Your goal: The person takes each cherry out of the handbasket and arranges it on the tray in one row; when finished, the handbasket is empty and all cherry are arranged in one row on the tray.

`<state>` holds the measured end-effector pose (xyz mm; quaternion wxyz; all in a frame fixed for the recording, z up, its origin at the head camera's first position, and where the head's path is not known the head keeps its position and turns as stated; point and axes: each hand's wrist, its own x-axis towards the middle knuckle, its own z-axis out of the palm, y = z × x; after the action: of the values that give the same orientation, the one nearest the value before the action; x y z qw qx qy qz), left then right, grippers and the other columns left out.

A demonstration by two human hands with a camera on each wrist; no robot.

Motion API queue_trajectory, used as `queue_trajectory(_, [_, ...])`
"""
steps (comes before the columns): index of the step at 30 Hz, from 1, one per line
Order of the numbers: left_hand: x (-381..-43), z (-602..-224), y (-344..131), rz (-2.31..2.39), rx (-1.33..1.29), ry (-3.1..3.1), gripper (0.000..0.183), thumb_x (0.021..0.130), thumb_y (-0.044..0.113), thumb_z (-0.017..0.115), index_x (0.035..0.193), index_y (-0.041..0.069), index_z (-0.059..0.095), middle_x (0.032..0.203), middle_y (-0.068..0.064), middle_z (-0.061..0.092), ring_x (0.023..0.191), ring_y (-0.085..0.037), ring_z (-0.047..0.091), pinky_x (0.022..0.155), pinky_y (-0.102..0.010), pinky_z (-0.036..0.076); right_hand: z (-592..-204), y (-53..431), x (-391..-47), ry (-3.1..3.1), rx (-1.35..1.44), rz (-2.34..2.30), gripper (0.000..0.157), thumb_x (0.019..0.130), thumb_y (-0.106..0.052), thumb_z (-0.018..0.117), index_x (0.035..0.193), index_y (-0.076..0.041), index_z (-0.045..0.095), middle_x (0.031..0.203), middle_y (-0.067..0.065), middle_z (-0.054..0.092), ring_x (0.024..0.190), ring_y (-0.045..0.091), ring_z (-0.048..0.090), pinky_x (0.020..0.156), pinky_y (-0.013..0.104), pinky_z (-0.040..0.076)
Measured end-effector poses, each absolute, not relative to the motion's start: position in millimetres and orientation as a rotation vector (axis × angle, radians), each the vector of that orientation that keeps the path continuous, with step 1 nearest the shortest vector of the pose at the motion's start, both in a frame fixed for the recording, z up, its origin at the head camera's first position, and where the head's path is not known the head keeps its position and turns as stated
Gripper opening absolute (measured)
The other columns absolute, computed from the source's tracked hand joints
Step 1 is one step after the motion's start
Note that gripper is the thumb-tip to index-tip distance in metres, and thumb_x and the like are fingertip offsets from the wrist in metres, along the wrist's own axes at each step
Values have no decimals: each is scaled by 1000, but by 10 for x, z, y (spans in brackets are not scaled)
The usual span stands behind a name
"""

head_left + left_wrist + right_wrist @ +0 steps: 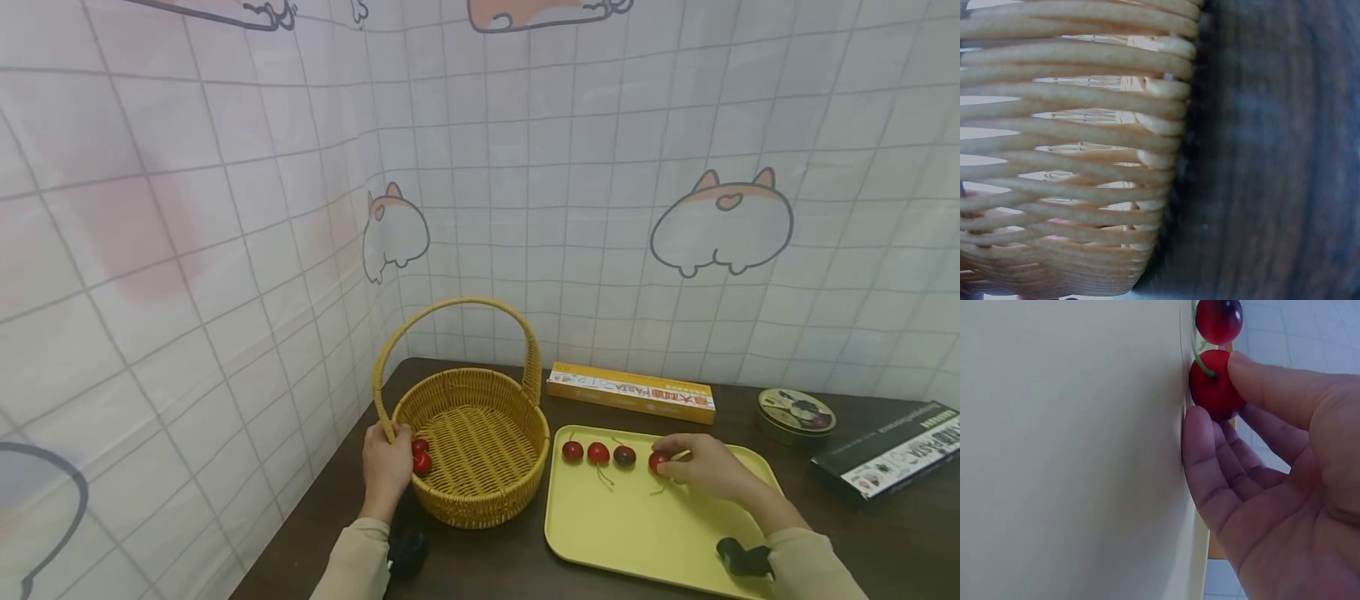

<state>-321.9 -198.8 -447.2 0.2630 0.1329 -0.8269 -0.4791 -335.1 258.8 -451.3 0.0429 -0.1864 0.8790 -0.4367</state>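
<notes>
My left hand (387, 465) grips the left rim of a round woven basket (480, 510), by the foot of its tall handle. Inside the basket, close to that hand, lie two red cherries (422, 462). The basket's woven side (1072, 125) fills much of the left wrist view; the left fingers are hidden there. Over a yellow tray (622, 533), my right hand (708, 469) pinches a red cherry (1216, 387) with a green stem between thumb and fingers, right at the tray surface. Left of it, three more cherries (597, 453) lie in a row, the nearest one darker.
Behind the tray lies an orange pasta box (630, 392). A round tin (797, 414) and a dark green pasta box (892, 450) are on the right of the dark table (472, 567). A grid-patterned curtain (600, 208) closes off the back and left.
</notes>
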Motion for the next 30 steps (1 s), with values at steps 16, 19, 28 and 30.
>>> queue_trajectory(16, [-3216, -4470, -1986, -1309, 364, -2233, 18, 96, 20, 52, 85, 7, 50, 104, -15, 50, 90, -31, 47, 79, -43, 34, -4528, 2518, -3344, 2770, -541, -1292, 41, 89, -16, 69, 123, 6, 60, 109, 19, 64, 84, 22, 66, 64, 30, 53])
queue_trajectory(19, [-3217, -4471, -1987, -1306, 363, -2229, 18, 96, 20, 53, 84, 7, 51, 104, -16, 51, 90, -31, 47, 79, -43, 35, -4531, 2515, -3340, 2786, -538, -1279, 42, 90, -17, 69, 123, 7, 60, 109, 18, 65, 84, 21, 67, 63, 29, 53])
queue_trajectory(28, [-3218, -4469, -1987, -1306, 360, -2221, 18, 96, 20, 53, 83, 7, 50, 102, -16, 50, 89, -31, 47, 78, -43, 34, -4527, 2507, -3330, 2783, -527, -1278, 43, 90, -18, 68, 124, 7, 59, 109, 18, 65, 84, 21, 67, 63, 30, 53])
queue_trajectory(30, [-3219, -4469, -1983, -1305, 361, -2221, 18, 96, 20, 53, 83, 8, 50, 102, -16, 50, 89, -31, 47, 78, -43, 34, -4529, 2507, -3329, 2775, -514, -1286, 44, 90, -18, 69, 124, 7, 59, 109, 18, 65, 84, 21, 67, 64, 30, 53])
